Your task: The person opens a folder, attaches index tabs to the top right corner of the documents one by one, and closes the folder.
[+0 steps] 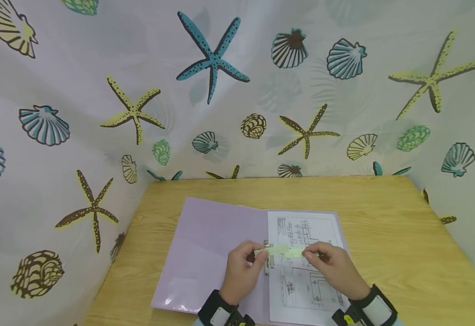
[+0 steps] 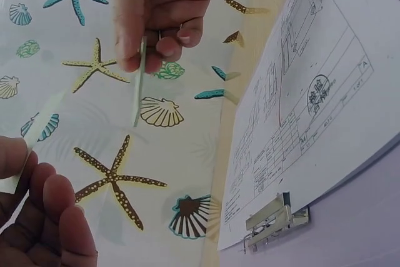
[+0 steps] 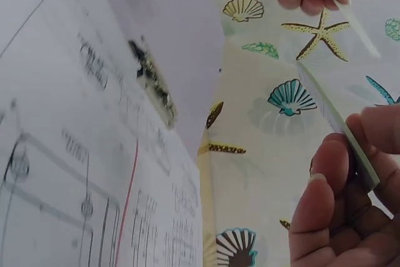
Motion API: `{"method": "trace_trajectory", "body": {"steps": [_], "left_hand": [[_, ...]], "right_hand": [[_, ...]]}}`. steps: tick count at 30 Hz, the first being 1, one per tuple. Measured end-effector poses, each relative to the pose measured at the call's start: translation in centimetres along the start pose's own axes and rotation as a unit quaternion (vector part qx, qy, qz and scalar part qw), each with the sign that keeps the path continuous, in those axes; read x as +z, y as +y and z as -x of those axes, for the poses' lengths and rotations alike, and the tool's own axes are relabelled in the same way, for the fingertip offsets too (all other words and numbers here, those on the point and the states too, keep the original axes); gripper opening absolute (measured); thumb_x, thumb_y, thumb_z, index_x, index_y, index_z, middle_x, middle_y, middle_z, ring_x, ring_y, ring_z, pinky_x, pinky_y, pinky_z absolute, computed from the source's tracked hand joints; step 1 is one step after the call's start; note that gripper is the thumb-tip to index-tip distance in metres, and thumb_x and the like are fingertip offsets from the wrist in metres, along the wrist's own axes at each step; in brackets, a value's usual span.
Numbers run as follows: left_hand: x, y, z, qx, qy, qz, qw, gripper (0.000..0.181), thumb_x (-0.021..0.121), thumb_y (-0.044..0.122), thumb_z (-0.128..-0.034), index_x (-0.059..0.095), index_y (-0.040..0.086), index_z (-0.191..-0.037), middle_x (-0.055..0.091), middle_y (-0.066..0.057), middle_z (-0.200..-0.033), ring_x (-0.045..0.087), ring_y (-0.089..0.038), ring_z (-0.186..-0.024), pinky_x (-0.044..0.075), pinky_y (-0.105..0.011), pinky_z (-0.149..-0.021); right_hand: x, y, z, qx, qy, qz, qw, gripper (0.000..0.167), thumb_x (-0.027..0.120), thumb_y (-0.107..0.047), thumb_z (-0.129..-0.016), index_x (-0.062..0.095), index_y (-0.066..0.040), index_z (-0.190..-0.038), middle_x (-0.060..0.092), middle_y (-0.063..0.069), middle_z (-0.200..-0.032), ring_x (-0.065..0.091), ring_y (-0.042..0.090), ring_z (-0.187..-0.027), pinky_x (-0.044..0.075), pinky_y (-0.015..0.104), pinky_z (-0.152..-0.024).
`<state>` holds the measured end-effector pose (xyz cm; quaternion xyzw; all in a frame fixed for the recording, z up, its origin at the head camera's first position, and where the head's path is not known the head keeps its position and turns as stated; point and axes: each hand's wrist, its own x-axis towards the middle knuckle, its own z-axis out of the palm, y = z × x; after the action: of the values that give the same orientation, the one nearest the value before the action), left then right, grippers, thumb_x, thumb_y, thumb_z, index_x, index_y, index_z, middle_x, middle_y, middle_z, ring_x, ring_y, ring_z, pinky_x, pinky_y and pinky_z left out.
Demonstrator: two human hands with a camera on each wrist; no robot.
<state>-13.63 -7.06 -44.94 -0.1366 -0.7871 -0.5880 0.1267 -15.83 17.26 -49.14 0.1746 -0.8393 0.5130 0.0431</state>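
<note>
My left hand (image 1: 240, 270) pinches one pale green paper strip (image 1: 277, 249) between thumb and fingers. Another pale green strip (image 1: 294, 252) is pinched in my right hand (image 1: 338, 270). In the head view the strips' near ends seem to meet or overlap, but both wrist views show two pieces apart. Both hands are above an open lilac folder (image 1: 217, 244). Printed sheets with technical drawings (image 1: 302, 294) lie on its right side, under the right hand. A metal clip (image 2: 275, 223) at the spine holds them; the hands and strips partly cover it in the head view.
The folder lies on a wooden table (image 1: 404, 240). A white cloth (image 1: 229, 158) printed with starfish and shells hangs behind the table and along its sides. Each wrist wears a black strap (image 1: 373, 308) with a device.
</note>
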Motion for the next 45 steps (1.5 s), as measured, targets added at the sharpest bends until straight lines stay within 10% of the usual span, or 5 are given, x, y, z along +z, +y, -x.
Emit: {"method": "trace_trajectory", "body": {"steps": [19, 34, 45], "left_hand": [[0.0, -0.1, 0.0, 0.049, 0.001, -0.001, 0.9988, 0.016, 0.071, 0.004, -0.0844, 0.062, 0.006, -0.072, 0.061, -0.002, -0.068, 0.053, -0.006, -0.061, 0.041, -0.022, -0.052], [-0.4, 0.0, 0.0, 0.007, 0.017, 0.002, 0.9998, 0.011, 0.074, 0.001, -0.0813, 0.066, 0.007, -0.076, 0.062, 0.000, -0.071, 0.052, -0.008, -0.061, 0.043, -0.024, -0.054], [-0.7, -0.7, -0.2, 0.112, -0.031, 0.040, 0.9925, 0.021, 0.071, -0.011, -0.0720, 0.059, 0.006, -0.070, 0.061, -0.005, -0.070, 0.053, -0.009, -0.066, 0.049, -0.027, -0.057]], "right_hand": [[-11.2, 4.9, 0.8, 0.137, -0.029, 0.161, 0.9769, 0.030, 0.059, -0.015, -0.095, 0.049, -0.006, -0.122, 0.064, 0.012, -0.097, 0.063, 0.021, -0.077, 0.046, 0.027, -0.055], [-13.0, 7.8, 1.1, 0.232, -0.165, 0.175, 0.9427, 0.039, 0.065, -0.008, -0.080, 0.052, 0.001, -0.116, 0.054, 0.004, -0.078, 0.048, 0.018, -0.068, 0.038, 0.027, -0.052], [-12.1, 9.3, 1.0, 0.213, -0.187, 0.206, 0.9365, 0.028, 0.067, -0.006, -0.076, 0.059, -0.008, -0.102, 0.050, 0.002, -0.072, 0.047, 0.017, -0.061, 0.036, 0.026, -0.051]]}}
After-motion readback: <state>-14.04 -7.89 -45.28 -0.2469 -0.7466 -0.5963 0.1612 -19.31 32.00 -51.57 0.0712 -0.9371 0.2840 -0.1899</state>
